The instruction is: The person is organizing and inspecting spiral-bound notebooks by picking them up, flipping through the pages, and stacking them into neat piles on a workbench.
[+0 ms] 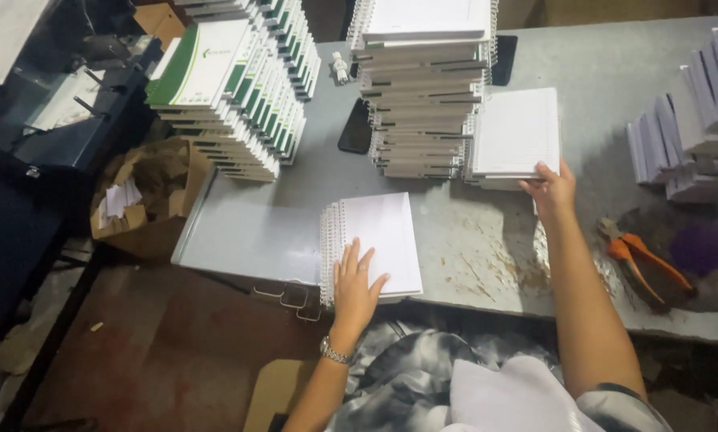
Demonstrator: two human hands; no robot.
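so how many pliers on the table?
1. The orange-handled pliers lie at the table's right front, beside the right forearm. The right hand touches a white notebook. More could be hidden behind the stacks.

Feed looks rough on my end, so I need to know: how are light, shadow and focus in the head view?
Head view: dim, cool light; soft all over, print on the covers unreadable. The right hand on the small notebook stack casts a shadow on the table; the right edge by the pliers is darkest. The left hand on the notebook is slightly blurred.
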